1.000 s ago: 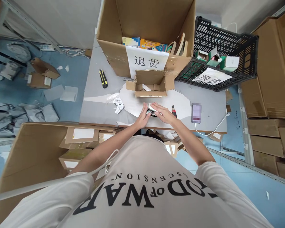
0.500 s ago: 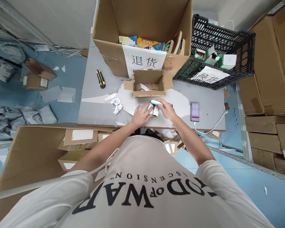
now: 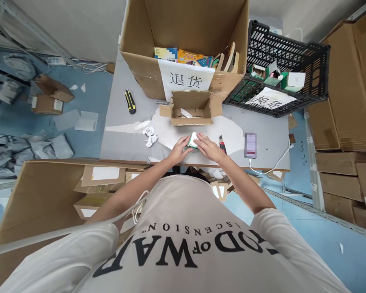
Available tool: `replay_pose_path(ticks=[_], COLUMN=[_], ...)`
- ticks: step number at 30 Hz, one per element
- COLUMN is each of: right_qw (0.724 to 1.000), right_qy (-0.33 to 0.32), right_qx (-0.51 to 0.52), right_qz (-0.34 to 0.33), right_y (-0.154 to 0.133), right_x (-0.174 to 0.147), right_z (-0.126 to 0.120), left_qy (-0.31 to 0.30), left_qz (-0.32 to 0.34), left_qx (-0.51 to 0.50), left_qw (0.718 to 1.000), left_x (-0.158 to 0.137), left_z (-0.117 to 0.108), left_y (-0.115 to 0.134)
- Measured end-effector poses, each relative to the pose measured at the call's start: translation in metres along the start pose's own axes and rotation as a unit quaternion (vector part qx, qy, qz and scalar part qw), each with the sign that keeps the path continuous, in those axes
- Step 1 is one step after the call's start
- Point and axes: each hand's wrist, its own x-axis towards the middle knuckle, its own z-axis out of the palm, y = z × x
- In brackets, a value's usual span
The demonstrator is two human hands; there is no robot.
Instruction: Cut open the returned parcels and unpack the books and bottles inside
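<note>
Between my two hands, near the table's front edge, is a small white-and-green box. My left hand grips its left side, with the thumb along the near edge. Across its top and right side lie the fingers of my right hand, pressed together on the white face. Much of the box is hidden under the fingers. Just beyond it stands an open small cardboard carton with a white piece inside. A red-and-black utility knife lies right beside my right hand.
A large carton of books stands at the back, next to a black plastic crate holding green-and-white boxes. A yellow-black cutter and crumpled paper lie left. A phone with a cable lies right.
The box's raised green-and-white flap has come down, and its white face now points up. My right hand has moved from the flap onto the top. The red-and-black knife has come into view.
</note>
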Motion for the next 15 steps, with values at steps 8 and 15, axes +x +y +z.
replay_pose_path(ticks=[8,15], right_qw=[0.996,0.999], right_qy=[-0.008,0.045], right_qx=[-0.084,0.010], right_qz=[-0.021,0.000], right_y=[-0.010,0.002], right_x=[-0.006,-0.015], right_z=[0.014,0.028], left_qy=[-0.009,-0.035], left_qz=[-0.011,-0.013], left_qx=[0.044,0.053], left_qw=[0.999,0.998], left_x=[-0.002,-0.004], left_z=[0.001,-0.005], left_y=[0.001,-0.005])
